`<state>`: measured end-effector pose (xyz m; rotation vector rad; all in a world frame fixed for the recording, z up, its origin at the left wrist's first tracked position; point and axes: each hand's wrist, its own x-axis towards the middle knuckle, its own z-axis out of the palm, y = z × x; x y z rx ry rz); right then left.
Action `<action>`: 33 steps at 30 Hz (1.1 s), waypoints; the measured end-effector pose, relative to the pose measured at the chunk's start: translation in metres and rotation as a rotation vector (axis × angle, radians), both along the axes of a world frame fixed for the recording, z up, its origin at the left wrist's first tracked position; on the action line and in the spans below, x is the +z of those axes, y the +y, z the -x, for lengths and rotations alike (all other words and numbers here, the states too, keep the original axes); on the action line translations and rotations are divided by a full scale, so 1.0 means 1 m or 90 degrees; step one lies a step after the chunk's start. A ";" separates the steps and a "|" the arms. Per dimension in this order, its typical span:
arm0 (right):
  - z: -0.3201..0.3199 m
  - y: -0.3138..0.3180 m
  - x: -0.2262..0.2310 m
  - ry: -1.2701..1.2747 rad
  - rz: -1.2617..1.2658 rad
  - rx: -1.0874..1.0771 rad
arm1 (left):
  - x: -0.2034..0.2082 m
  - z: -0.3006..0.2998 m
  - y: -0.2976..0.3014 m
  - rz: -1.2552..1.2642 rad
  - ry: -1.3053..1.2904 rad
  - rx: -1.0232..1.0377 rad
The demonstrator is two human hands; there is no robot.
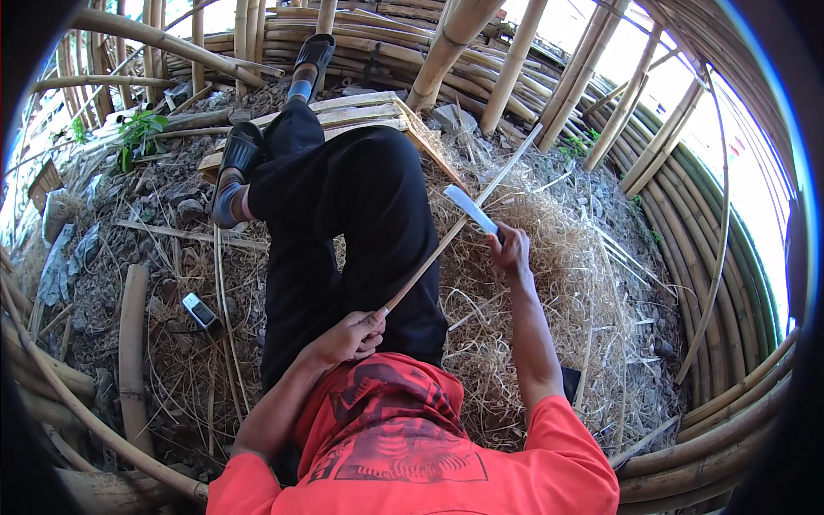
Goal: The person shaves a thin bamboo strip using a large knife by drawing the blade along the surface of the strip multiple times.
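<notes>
My left hand [349,336] is closed on the near end of a long thin bamboo strip [427,261], close to my waist. From there the strip runs up and to the right, past my bent knee. In my right hand [510,251] is a knife [469,209] with a broad pale blade, my fingers wrapped round its handle. The blade lies across the strip near its middle and looks to be touching it. Most of the handle is hidden by my fingers.
Bamboo shavings [549,283] heap up to my right. A wooden crate [343,116] stands by my legs. Ahead and right, bamboo posts [515,64] rise before stacked poles [699,275]. On the left lie a small silver-and-black device [200,311] and a bamboo piece [134,360].
</notes>
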<state>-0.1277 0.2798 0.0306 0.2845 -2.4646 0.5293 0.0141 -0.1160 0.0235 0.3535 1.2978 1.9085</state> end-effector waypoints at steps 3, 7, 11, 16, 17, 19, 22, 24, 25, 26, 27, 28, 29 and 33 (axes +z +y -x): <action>0.017 0.017 0.008 -0.025 -0.005 -0.050 | 0.000 -0.001 0.000 -0.002 0.005 -0.002; 0.037 0.041 0.015 -0.097 0.090 -0.151 | -0.001 0.000 -0.001 -0.002 -0.006 -0.018; 0.052 0.047 0.028 -0.132 0.082 -0.217 | -0.002 -0.002 -0.002 0.002 -0.007 -0.014; 0.065 0.071 0.043 -0.179 0.130 -0.310 | 0.000 -0.002 0.000 0.015 -0.019 -0.013; 0.067 0.073 0.045 -0.170 0.147 -0.326 | 0.000 -0.003 -0.001 0.016 -0.015 -0.015; 0.070 0.070 0.049 -0.167 0.123 -0.334 | 0.001 -0.004 -0.003 0.017 -0.012 -0.013; 0.070 0.077 0.054 -0.136 0.149 -0.347 | 0.003 -0.006 -0.011 0.007 -0.034 -0.032; 0.069 0.088 0.060 -0.147 0.140 -0.354 | 0.002 -0.009 -0.018 0.017 -0.052 -0.044; 0.069 0.093 0.062 -0.148 0.139 -0.355 | 0.000 -0.011 -0.023 0.017 -0.053 -0.045; 0.069 0.097 0.063 -0.131 0.132 -0.366 | -0.003 -0.012 -0.029 0.012 -0.063 -0.059; 0.069 0.102 0.065 -0.114 0.124 -0.376 | -0.003 -0.013 -0.033 0.006 -0.072 -0.074; 0.070 0.106 0.067 -0.137 0.088 -0.360 | -0.003 -0.015 -0.035 0.007 -0.072 -0.075; 0.071 0.110 0.068 -0.138 0.089 -0.360 | -0.002 -0.017 -0.038 0.013 -0.076 -0.068; 0.079 0.140 0.073 -0.121 0.117 -0.488 | -0.006 -0.022 -0.053 -0.014 -0.115 -0.086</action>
